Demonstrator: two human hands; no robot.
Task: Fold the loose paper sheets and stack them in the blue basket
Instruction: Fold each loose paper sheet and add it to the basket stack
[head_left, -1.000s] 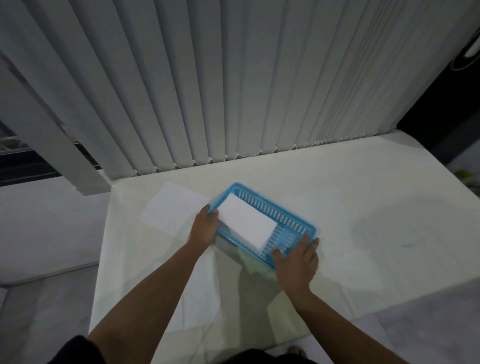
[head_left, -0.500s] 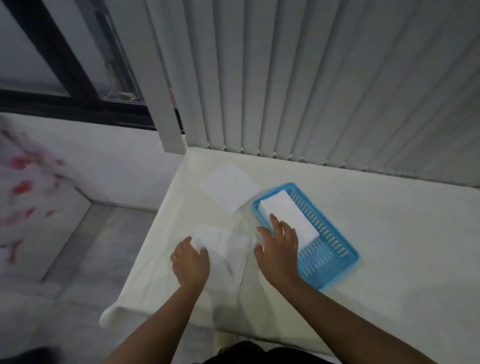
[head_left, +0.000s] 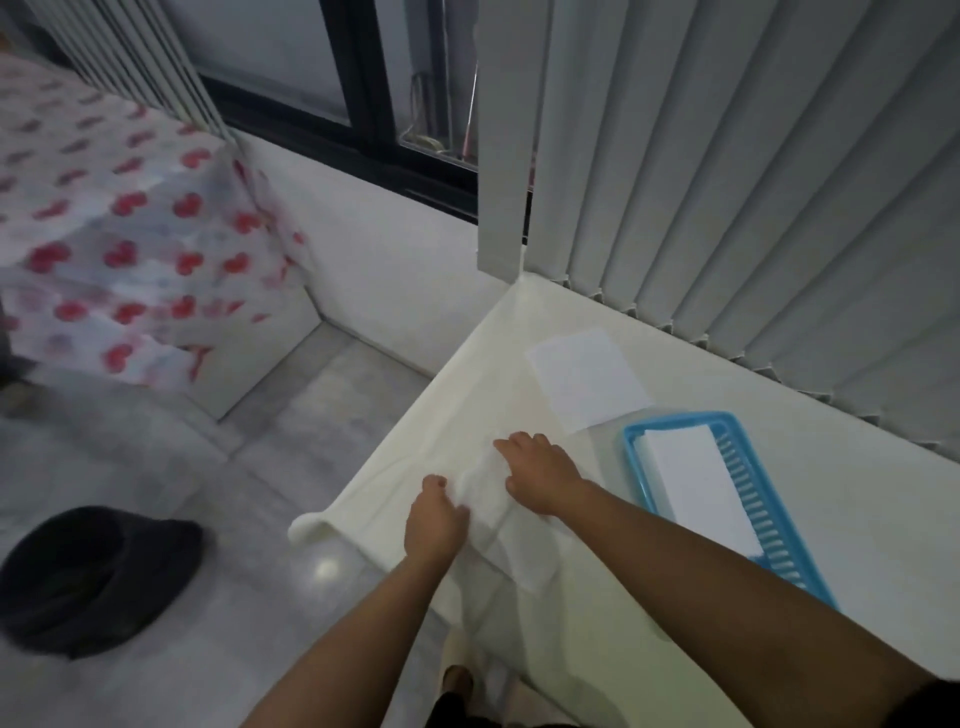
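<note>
Near the counter's (head_left: 649, 597) front edge, the left hand (head_left: 435, 525) pinches a loose paper sheet (head_left: 511, 540) while the right hand (head_left: 540, 473) presses flat, fingers spread, on its far side. Right of them, the blue basket (head_left: 636, 467) holds a folded sheet (head_left: 701, 483); another flat sheet (head_left: 587, 379) lies beyond, near the blinds (head_left: 753, 182).

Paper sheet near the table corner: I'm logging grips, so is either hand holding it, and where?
Both hands are on the paper sheet: left hand at its left edge, right hand pressing its far end. A true grasp cannot be told.

Vertical blinds (head_left: 753, 182) behind white-covered table (head_left: 857, 519). Dark window frame (head_left: 358, 93) left of blinds. Red-patterned cloth (head_left: 119, 249) far left. Black hat (head_left: 93, 577) on grey floor (head_left: 234, 597).
</note>
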